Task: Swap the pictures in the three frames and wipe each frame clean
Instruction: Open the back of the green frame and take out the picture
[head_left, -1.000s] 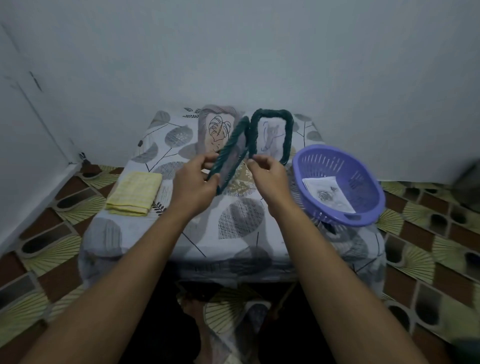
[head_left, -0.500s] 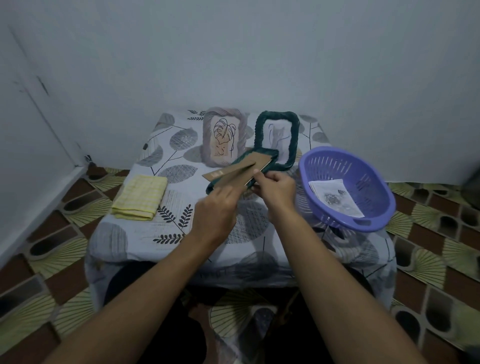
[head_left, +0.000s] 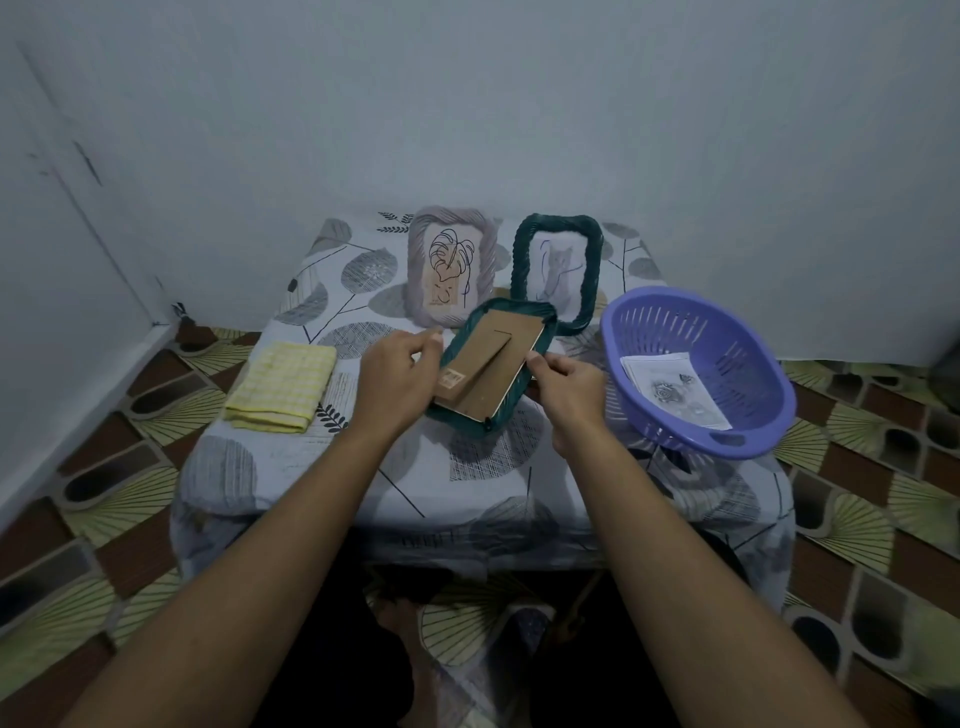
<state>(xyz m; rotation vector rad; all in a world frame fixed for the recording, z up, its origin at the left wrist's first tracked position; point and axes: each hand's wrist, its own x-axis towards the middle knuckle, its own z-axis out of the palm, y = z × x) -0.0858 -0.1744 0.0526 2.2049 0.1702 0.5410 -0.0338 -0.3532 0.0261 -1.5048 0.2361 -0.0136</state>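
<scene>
The left hand (head_left: 400, 371) grips the left rim of a dark green frame (head_left: 460, 422), and the right hand (head_left: 569, 384) pinches its right rim, holding it face down low over the table (head_left: 488, 467). Furthest left, the yellow cloth (head_left: 280, 387) lies nearer the left hand. The brown backing board (head_left: 485, 358) faces up between the hands, its long axis running away and slightly right. Just beside the right hand sits the purple basket (head_left: 748, 364) holding the spare pictures (head_left: 670, 384).
</scene>
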